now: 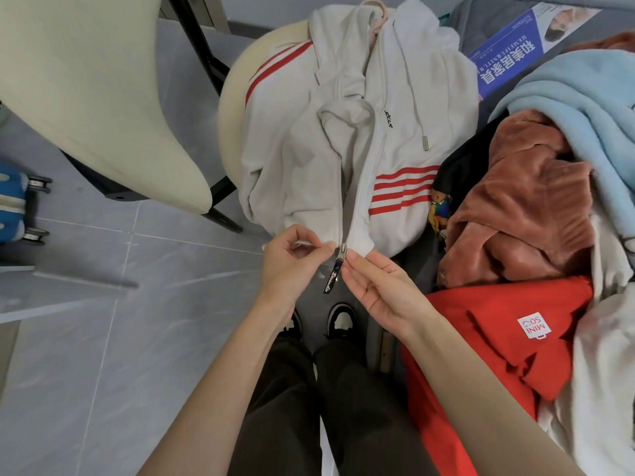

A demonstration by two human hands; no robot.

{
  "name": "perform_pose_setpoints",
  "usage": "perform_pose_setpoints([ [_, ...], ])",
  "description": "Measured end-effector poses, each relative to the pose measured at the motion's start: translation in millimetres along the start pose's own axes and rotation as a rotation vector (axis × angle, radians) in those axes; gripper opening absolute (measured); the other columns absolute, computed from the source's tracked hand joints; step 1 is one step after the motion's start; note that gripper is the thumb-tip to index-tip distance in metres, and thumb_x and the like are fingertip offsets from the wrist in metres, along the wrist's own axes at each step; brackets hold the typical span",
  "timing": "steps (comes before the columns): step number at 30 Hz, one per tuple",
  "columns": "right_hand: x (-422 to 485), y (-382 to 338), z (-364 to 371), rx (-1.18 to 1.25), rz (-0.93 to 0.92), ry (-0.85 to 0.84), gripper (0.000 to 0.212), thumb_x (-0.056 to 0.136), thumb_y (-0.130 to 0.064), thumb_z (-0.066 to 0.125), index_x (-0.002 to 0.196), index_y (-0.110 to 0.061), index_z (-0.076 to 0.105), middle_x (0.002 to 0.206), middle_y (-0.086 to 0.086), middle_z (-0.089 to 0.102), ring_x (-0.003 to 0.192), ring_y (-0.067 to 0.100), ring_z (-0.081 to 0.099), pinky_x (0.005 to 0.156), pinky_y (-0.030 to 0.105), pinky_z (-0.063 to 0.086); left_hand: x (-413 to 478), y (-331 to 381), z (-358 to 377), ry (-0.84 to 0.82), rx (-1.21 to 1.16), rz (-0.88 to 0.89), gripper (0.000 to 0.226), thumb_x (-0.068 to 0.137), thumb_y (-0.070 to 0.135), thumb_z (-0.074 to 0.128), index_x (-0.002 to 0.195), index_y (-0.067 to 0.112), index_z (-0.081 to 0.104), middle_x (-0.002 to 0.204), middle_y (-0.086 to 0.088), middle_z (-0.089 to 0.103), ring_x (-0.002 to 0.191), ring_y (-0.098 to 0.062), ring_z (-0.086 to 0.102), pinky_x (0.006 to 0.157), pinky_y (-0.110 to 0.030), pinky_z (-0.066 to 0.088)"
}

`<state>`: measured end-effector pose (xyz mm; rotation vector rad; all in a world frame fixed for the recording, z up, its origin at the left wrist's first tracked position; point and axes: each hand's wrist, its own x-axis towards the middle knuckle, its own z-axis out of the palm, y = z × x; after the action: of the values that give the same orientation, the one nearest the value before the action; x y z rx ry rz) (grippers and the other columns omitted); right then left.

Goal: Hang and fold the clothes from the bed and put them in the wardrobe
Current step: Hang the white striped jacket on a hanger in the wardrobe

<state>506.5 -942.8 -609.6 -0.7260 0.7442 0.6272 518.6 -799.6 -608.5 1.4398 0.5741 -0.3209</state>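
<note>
Zip-up stage: white hoodie (343, 149) lies over a round stool (233, 97) by the bed pile, pink hanger (376, 15) in its neck. Left hand (292, 262) pinches the left hem, right hand (381, 290) pinches the other side at the slider (343, 250) (tab dangling). Hood points away, hem toward the person, zip along that axis. Next I'd guess: seat the pin, pull up

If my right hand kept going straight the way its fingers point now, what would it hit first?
The zipper slider at the hem of the white hoodie. Your right hand pinches the hem just beside it, and the left hand comes just beyond, though depth is unclear.
</note>
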Motion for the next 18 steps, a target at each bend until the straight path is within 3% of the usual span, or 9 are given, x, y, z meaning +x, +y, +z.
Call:
perform_pose_setpoints([
  [4, 0.7, -0.1, -2.6, -0.016, 0.003, -0.003, 0.017, 0.072, -0.013, 0.071, 0.087, -0.013, 0.079, 0.095, 0.006, 0.075, 0.085, 0.010, 0.071, 0.070, 0.018, 0.055, -0.8, 0.2, -0.8, 0.025, -0.043, -0.013, 0.027, 0.078, -0.002, 0.073, 0.068, 0.015, 0.055, 0.072, -0.006, 0.059, 0.080, -0.021, 0.061, 0.087, -0.038, 0.052],
  [7, 1.5, 0.4, -3.8, -0.031, 0.009, -0.011, 0.018, 0.072, -0.014, 0.072, 0.089, -0.013, 0.079, 0.097, 0.006, 0.074, 0.087, 0.010, 0.071, 0.071, 0.018, 0.055, -0.6, -0.6, -1.3, 0.016, -0.068, -0.032, 0.026, 0.077, -0.001, 0.074, 0.067, 0.016, 0.056, 0.072, -0.006, 0.060, 0.081, -0.023, 0.061, 0.092, -0.044, 0.050],
  [9, 2.3, 1.5, -3.4, -0.035, 0.014, -0.011, 0.018, 0.072, -0.014, 0.072, 0.088, -0.013, 0.079, 0.097, 0.006, 0.074, 0.087, 0.010, 0.071, 0.071, 0.017, 0.054, -1.1, -3.3, -1.5, 0.000, -0.047, -0.023, 0.026, 0.076, 0.000, 0.074, 0.067, 0.017, 0.057, 0.070, -0.002, 0.062, 0.077, -0.018, 0.062, 0.087, -0.038, 0.052],
  [13, 4.6, 1.9, -3.7, -0.015, 0.013, 0.015, 0.018, 0.071, -0.013, 0.072, 0.087, -0.012, 0.079, 0.095, 0.006, 0.074, 0.085, 0.010, 0.071, 0.071, 0.018, 0.055, -2.0, -7.5, -3.1, -0.029, 0.101, 0.051, 0.027, 0.079, 0.000, 0.072, 0.066, 0.017, 0.055, 0.055, 0.017, 0.057, 0.056, 0.004, 0.056, 0.059, -0.011, 0.047],
  [18, 5.3, 4.0, -4.9, -0.022, 0.006, 0.045, 0.018, 0.069, -0.013, 0.073, 0.086, -0.011, 0.078, 0.091, 0.005, 0.074, 0.082, 0.009, 0.071, 0.072, 0.018, 0.055, -2.7, -10.4, -5.5, -0.069, 0.205, 0.096, 0.028, 0.081, 0.001, 0.070, 0.066, 0.016, 0.051, 0.049, 0.018, 0.050, 0.049, 0.004, 0.050, 0.054, -0.008, 0.042],
])
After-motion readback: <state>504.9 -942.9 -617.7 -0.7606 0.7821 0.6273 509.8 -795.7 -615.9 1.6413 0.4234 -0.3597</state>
